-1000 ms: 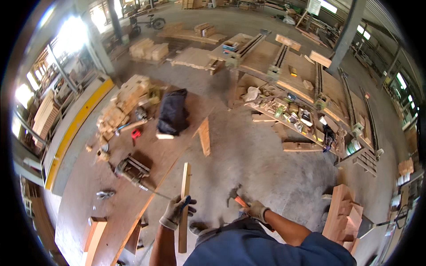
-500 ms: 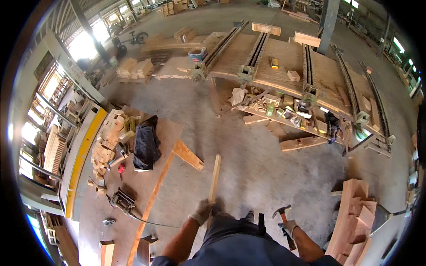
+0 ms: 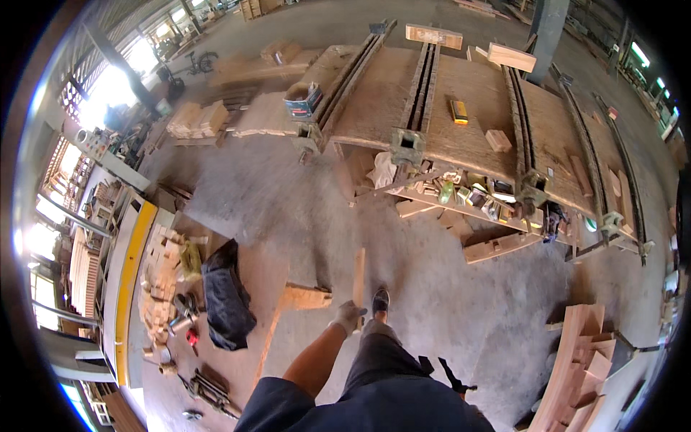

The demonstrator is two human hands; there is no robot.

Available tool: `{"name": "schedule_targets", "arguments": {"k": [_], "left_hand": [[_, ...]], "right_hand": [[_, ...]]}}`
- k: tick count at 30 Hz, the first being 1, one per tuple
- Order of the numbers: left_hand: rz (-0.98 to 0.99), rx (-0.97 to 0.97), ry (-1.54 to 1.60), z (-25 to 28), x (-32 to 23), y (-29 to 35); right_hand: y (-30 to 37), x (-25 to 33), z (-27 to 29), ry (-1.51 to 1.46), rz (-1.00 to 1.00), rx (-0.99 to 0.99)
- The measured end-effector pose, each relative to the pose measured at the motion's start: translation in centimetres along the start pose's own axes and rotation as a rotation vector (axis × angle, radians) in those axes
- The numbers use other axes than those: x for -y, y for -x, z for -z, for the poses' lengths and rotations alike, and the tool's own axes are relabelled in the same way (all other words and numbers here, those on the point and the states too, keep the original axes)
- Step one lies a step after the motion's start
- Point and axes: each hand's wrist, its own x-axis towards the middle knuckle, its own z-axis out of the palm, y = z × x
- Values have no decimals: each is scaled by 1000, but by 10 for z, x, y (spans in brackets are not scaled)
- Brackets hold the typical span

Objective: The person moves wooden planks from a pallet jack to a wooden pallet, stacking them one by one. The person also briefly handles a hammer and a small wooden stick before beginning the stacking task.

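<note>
Over on the left, a heap of small wood blocks (image 3: 160, 277) sits by the yellow-edged bench (image 3: 131, 273), with a black bag (image 3: 224, 294) lying on the concrete floor (image 3: 288, 201) beside it. Moving across: the left hand (image 3: 348, 317), gloved, is closed around the lower end of a narrow wooden strip (image 3: 358, 279), which points up and ahead, just left of the person's shoe (image 3: 381, 300). It looks like a carrying step, the strip being walked across the floor. The right hand is out of sight, so whether it is open or closed I cannot tell. Ahead stands the long workbench (image 3: 461, 129) with its metal rails (image 3: 425, 79); further right, a stack of boards (image 3: 576, 367). Getting there calls for a clear path past the offcuts.
</note>
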Motion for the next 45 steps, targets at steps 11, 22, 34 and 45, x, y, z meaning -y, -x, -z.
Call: {"name": "schedule_targets", "arguments": {"k": [11, 22, 34, 45], "left_hand": [[-375, -216, -913, -48, -317, -179], [-397, 244, -1426, 49, -17, -120], [132, -393, -560, 94, 283, 132], [395, -415, -84, -148, 441, 207]], "right_hand": [[6, 142, 36, 70, -49, 0], [-16, 128, 78, 312, 243, 61], [-122, 240, 192, -36, 26, 505], [-119, 250, 199, 1136, 218, 175]]}}
